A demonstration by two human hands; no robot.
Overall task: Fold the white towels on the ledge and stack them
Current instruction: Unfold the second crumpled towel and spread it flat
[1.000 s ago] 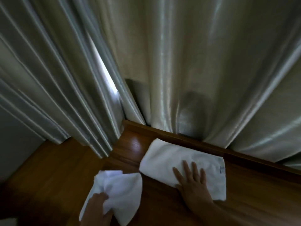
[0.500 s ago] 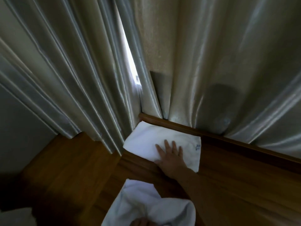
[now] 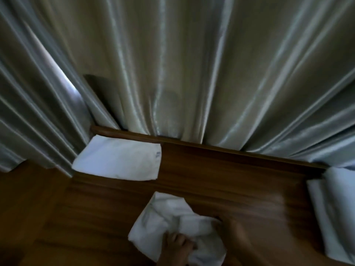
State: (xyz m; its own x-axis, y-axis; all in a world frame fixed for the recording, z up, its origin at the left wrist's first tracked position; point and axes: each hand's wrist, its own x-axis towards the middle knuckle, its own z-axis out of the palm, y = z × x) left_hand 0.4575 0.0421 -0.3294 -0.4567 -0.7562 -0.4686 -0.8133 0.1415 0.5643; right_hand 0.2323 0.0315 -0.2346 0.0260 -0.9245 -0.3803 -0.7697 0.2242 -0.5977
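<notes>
A folded white towel (image 3: 119, 159) lies flat at the far left of the wooden ledge (image 3: 221, 167), tucked against the curtain, with nothing touching it. Nearer to me a crumpled white towel (image 3: 169, 214) sits on the wood. My left hand (image 3: 177, 247) grips its near edge with curled fingers. My right hand (image 3: 233, 235) is a blur at the towel's right side, touching its edge; whether it holds the cloth I cannot tell.
Shiny grey curtains (image 3: 182, 73) hang along the back of the ledge and down its left side. More white towels (image 3: 334, 212) lie at the right edge of view. Brown wooden floor (image 3: 34, 208) shows at lower left.
My right hand has left the folded towel and swung back to the crumpled towel. The view has shifted right, bringing the towels at the right edge into sight.
</notes>
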